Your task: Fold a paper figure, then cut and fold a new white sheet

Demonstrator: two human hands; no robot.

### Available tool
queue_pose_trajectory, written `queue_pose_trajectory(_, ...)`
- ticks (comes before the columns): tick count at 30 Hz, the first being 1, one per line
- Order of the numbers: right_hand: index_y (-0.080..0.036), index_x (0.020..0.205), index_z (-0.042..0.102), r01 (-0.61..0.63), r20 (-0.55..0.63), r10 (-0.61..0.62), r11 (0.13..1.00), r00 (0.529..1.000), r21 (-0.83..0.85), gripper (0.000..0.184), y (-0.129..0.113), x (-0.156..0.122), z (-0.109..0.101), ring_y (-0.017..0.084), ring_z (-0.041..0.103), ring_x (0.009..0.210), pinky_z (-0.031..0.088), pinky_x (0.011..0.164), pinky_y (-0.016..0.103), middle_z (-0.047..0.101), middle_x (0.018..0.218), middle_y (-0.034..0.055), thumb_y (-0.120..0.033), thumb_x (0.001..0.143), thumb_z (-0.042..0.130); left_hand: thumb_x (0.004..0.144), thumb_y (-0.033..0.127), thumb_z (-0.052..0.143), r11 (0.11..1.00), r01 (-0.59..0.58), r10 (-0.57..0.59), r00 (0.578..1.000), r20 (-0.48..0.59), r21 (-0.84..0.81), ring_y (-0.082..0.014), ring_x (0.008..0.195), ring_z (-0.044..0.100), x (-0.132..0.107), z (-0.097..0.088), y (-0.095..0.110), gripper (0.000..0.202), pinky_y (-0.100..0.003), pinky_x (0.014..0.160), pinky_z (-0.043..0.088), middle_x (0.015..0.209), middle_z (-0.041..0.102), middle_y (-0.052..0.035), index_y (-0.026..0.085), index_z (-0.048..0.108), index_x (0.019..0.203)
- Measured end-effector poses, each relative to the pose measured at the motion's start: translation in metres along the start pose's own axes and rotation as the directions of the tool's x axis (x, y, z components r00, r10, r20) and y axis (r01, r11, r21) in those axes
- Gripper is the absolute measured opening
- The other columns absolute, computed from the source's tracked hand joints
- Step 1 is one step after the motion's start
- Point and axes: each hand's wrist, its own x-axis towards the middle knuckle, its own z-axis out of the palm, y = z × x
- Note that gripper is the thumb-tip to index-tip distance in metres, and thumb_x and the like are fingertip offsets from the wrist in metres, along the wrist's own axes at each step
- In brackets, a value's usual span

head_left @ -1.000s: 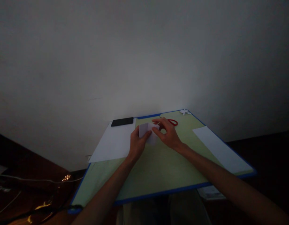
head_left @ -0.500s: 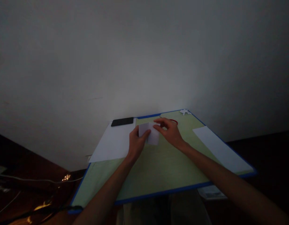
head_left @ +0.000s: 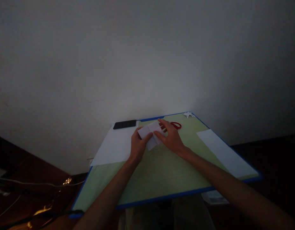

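Note:
A small white sheet of paper (head_left: pixel 152 127) with crossing creases is held in the air over the green table (head_left: pixel 166 172). My left hand (head_left: pixel 138 143) grips its left side, thumb on top and fingers behind. On the right side, my right hand (head_left: pixel 170 136) pinches the paper, its thumb near the middle and its fingers at the far edge. Both thumb tips lie close together near the centre crease. Red-handled scissors (head_left: pixel 176 125) lie just beyond my right hand, their blades mostly hidden.
A black phone (head_left: pixel 124 124) rests on a large white sheet (head_left: pixel 111 147) at the left. Another white sheet (head_left: pixel 224 153) lies along the right edge. White paper cut-outs (head_left: pixel 188 114) sit in the far right corner, near the wall (head_left: pixel 147 64). A white cable (head_left: pixel 42 183) runs at lower left.
The paper has turned so that its edges sit at a slant. My right hand has moved from the upper right corner onto the paper, its thumb now near the middle. More of the scissors' handle shows.

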Motion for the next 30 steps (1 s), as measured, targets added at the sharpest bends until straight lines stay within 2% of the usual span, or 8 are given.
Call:
queue_pose_trajectory(3, -0.022, 0.142, 0.052, 0.066, 0.124, -0.058, 0.996, 0.991, -0.063, 0.059, -0.002, -0.004, 0.002, 0.024, 0.066, 0.094, 0.057, 0.079, 0.040, 0.064, 0.122, 0.0127, -0.044, 0.089, 0.068, 0.066, 0.036, 0.085, 0.999, 0.000, 0.000, 1.000, -0.015, -0.034, -0.0196, 0.081, 0.067, 0.001, 0.000, 0.000, 0.054, -0.030, 0.072, 0.054, 0.095, 0.072, -0.0068, 0.016, 0.062, 0.110)
queue_pose_trajectory(6, -0.022, 0.143, 0.051, 0.029, 0.178, -0.023, 0.999, 0.984, -0.032, 0.054, -0.003, -0.007, 0.003, 0.022, 0.066, 0.088, 0.057, 0.073, 0.037, 0.065, 0.116, 0.0119, -0.047, 0.096, 0.058, 0.069, 0.036, 0.082, 1.000, -0.010, 0.010, 1.000, 0.010, -0.029, -0.0183, 0.078, 0.066, 0.001, 0.000, 0.001, 0.044, -0.029, 0.071, 0.053, 0.091, 0.071, -0.0057, 0.014, 0.064, 0.103)
queue_pose_trajectory(10, -0.025, 0.139, 0.054, -0.021, 0.161, -0.002, 0.990, 0.987, 0.140, 0.043, -0.009, -0.007, 0.001, 0.020, 0.064, 0.089, 0.056, 0.071, 0.032, 0.064, 0.114, 0.0096, -0.044, 0.101, 0.050, 0.073, 0.035, 0.077, 0.997, -0.054, 0.053, 0.999, 0.011, 0.061, -0.0178, 0.073, 0.064, -0.001, 0.000, 0.002, 0.031, -0.028, 0.067, 0.051, 0.081, 0.070, -0.0033, 0.014, 0.067, 0.093)
queue_pose_trajectory(13, -0.028, 0.140, 0.052, 0.001, 0.109, -0.023, 0.980, 0.994, 0.197, 0.040, -0.011, -0.003, -0.004, 0.018, 0.062, 0.089, 0.055, 0.072, 0.031, 0.062, 0.119, 0.0085, -0.037, 0.100, 0.052, 0.074, 0.032, 0.075, 0.988, -0.076, 0.075, 0.997, 0.015, 0.138, -0.0200, 0.077, 0.066, -0.003, 0.000, 0.004, 0.029, -0.029, 0.070, 0.052, 0.088, 0.074, -0.0057, 0.014, 0.070, 0.096)
queue_pose_trajectory(18, -0.024, 0.119, 0.065, 0.086, 0.119, -0.099, 0.990, 0.988, 0.115, 0.024, -0.002, 0.007, -0.013, 0.018, 0.061, 0.086, 0.054, 0.070, 0.031, 0.063, 0.111, 0.0078, -0.027, 0.098, 0.053, 0.081, 0.037, 0.071, 0.977, -0.094, 0.085, 0.995, 0.051, 0.193, -0.0244, 0.085, 0.069, -0.002, -0.001, 0.002, 0.028, -0.032, 0.073, 0.053, 0.092, 0.076, -0.0086, 0.013, 0.074, 0.095)
queue_pose_trajectory(23, -0.024, 0.112, 0.072, 0.092, 0.087, -0.087, 0.994, 0.992, -0.057, 0.022, 0.009, 0.009, -0.013, 0.024, 0.060, 0.104, 0.054, 0.091, 0.043, 0.056, 0.118, 0.0107, -0.029, 0.097, 0.056, 0.081, 0.038, 0.071, 0.992, -0.044, 0.037, 0.997, 0.062, 0.115, -0.0261, 0.091, 0.070, -0.001, 0.000, -0.003, 0.033, -0.035, 0.079, 0.055, 0.100, 0.077, -0.0103, 0.014, 0.074, 0.102)
queue_pose_trajectory(26, -0.023, 0.119, 0.070, 0.033, 0.139, -0.019, 0.994, 0.990, -0.102, 0.032, 0.007, 0.003, -0.008, 0.025, 0.061, 0.103, 0.055, 0.092, 0.045, 0.054, 0.119, 0.0120, -0.038, 0.092, 0.065, 0.079, 0.035, 0.073, 0.998, -0.011, 0.008, 0.999, 0.048, 0.068, -0.0264, 0.093, 0.070, -0.001, 0.001, -0.004, 0.034, -0.036, 0.081, 0.055, 0.103, 0.076, -0.0111, 0.014, 0.073, 0.105)
queue_pose_trajectory(30, -0.021, 0.141, 0.056, -0.012, 0.249, 0.034, 0.996, 0.968, -0.090, 0.072, 0.004, -0.006, 0.000, 0.030, 0.058, 0.117, 0.053, 0.099, 0.049, 0.051, 0.133, 0.0152, -0.044, 0.076, 0.079, 0.075, 0.031, 0.075, 0.998, 0.056, -0.056, 0.998, 0.025, -0.009, -0.0244, 0.088, 0.070, -0.001, 0.002, -0.005, 0.033, -0.035, 0.078, 0.055, 0.100, 0.075, -0.0111, 0.013, 0.070, 0.103)
